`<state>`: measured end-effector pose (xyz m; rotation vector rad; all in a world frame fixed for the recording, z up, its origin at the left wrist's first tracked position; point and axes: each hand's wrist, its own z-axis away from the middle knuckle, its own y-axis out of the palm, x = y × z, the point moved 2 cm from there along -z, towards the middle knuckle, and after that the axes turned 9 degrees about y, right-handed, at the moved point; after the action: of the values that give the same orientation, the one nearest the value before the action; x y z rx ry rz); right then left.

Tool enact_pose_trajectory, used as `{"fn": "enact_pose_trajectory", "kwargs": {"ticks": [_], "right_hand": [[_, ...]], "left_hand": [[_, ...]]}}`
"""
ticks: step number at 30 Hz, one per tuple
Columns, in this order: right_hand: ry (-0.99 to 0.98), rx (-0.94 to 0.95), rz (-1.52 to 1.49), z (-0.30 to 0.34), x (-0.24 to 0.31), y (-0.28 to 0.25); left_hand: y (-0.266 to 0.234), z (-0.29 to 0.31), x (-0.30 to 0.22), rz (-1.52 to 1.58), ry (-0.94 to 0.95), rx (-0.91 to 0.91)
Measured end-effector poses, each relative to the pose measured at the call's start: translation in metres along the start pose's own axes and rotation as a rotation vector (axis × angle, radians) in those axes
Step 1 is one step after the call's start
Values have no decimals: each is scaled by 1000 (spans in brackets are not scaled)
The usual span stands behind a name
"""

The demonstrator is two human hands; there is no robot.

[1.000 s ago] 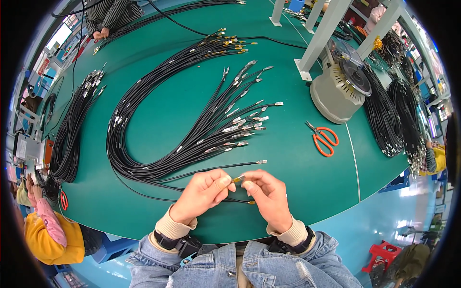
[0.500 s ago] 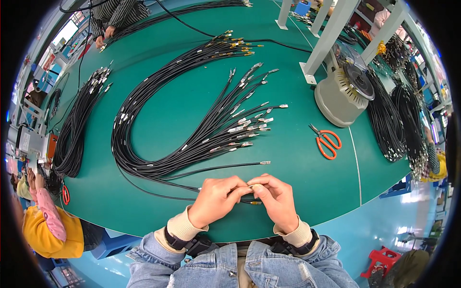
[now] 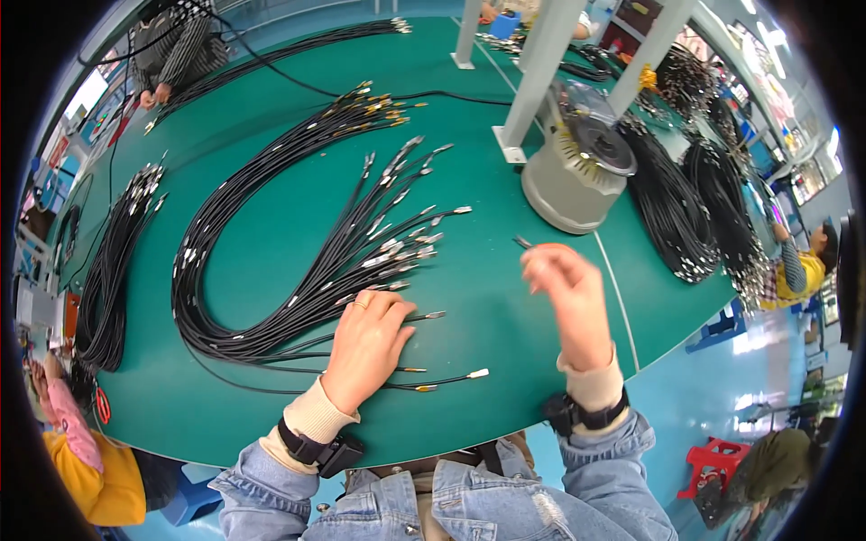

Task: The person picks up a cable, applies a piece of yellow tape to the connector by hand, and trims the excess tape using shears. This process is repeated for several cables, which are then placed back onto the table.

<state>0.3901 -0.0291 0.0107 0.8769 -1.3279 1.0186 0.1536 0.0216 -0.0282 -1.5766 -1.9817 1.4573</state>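
Observation:
My left hand (image 3: 368,343) lies over the near ends of a curved bundle of black cables (image 3: 194,261), fingers stretched out and thumb apart. One cable end (image 3: 436,316) comes out beside its fingers. Nearer the table's front edge, a cable with a white-tipped end (image 3: 478,373) lies among a few yellowish ends. To the right, my right hand (image 3: 566,279) is over a pair of orange-handled scissors (image 3: 522,242); only the dark tip and a bit of handle show. That hand is blurred, its fingers bent, and its grip on the scissors is unclear.
A grey round machine (image 3: 573,185) stands beside white metal posts (image 3: 532,90). More cable bundles lie on the left (image 3: 113,279) and right (image 3: 663,207) of the green table (image 3: 478,279). Other people work at the far left, near left and right. A red stool (image 3: 713,464) stands on the floor.
My hands, together at a cable end before, are now apart. The right has moved up and right over the scissors; the left has moved left onto the cables. The view has shifted.

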Motion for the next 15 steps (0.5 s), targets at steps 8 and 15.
{"fn": "enact_pose_trajectory", "kwargs": {"ticks": [8, 15], "right_hand": [[-23, -435, -211, -91, 11, -93], [28, -397, -230, -111, 8, -90]], "left_hand": [[23, -4, -12, 19, -67, 11], [11, -7, -19, 252, -160, -123]]}}
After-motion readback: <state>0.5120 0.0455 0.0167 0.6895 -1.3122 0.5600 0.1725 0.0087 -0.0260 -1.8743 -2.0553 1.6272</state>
